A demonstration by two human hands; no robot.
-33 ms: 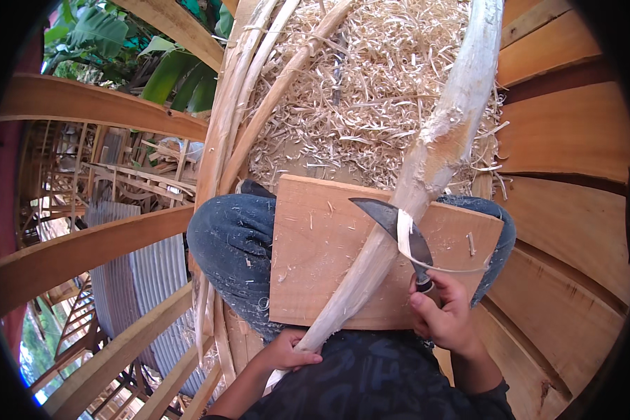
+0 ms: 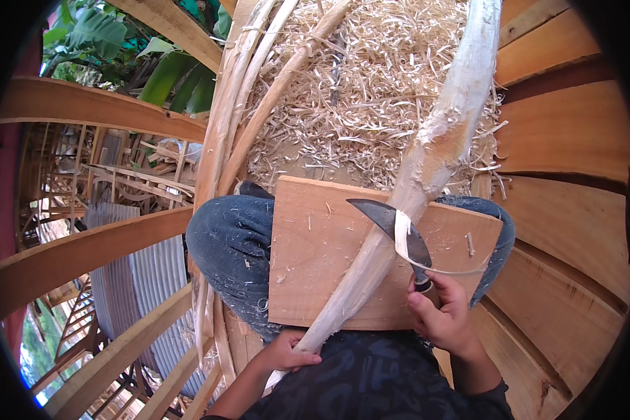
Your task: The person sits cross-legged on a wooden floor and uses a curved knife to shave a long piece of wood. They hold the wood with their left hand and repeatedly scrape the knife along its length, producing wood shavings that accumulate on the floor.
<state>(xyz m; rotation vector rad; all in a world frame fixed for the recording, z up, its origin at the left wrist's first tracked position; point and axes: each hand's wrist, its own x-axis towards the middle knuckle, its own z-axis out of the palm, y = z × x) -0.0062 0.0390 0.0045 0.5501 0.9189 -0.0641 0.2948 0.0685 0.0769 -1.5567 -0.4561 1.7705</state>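
Fingers of the right hand (image 2: 444,315) grasp one curved-blade knife (image 2: 379,213); those of the left hand (image 2: 291,353) grasp one peeled pole (image 2: 362,280), apparently touching one wooden board (image 2: 311,245).

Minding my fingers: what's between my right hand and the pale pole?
In the head view, the knife blade lies there, above the board, a pale shaving curled across it.
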